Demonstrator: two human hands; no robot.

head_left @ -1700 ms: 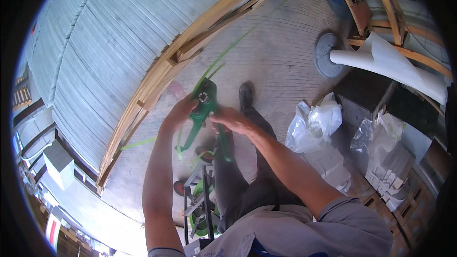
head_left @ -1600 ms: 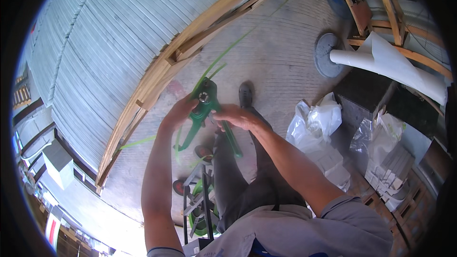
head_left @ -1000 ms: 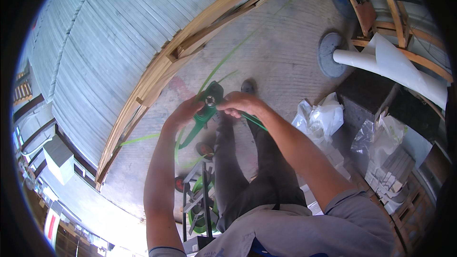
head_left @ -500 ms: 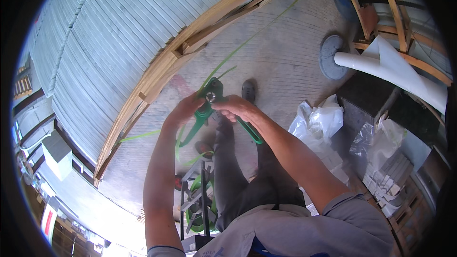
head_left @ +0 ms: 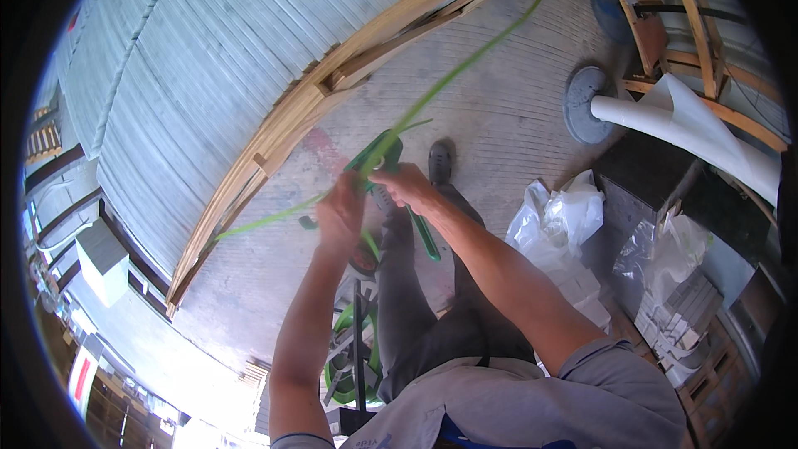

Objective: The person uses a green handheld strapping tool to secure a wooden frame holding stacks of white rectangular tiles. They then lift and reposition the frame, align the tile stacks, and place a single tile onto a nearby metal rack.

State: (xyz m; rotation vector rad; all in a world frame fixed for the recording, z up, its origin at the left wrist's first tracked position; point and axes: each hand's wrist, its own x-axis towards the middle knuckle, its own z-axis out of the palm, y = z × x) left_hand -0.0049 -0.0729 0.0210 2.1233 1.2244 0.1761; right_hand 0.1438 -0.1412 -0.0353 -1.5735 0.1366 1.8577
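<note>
In front of my legs is a green strapping tensioner (head_left: 389,150) with long handles, one angling down past my right wrist. My right hand (head_left: 406,185) is closed around its body. My left hand (head_left: 342,206), slightly smeared, is closed on a green plastic strap (head_left: 453,76) just left of the tool. The strap runs from the far right across the tensioner's front to this hand. Another stretch reaches left towards the stack's edge, and a tail hangs below the hand. My fingers hide much of the tool's mechanism.
A large stack of pale slats (head_left: 241,41) with a wooden frame edge (head_left: 283,129) rises on the left. Between my feet and body stands a black-framed reel (head_left: 353,349) of green strap. White plastic bags (head_left: 553,216), a dark box (head_left: 644,170) and a white roll (head_left: 657,120) lie to the right.
My left hand has moved from the tensioner's left side down and right onto the strap. The strap has shifted across the tool's front. My right hand keeps its hold.
</note>
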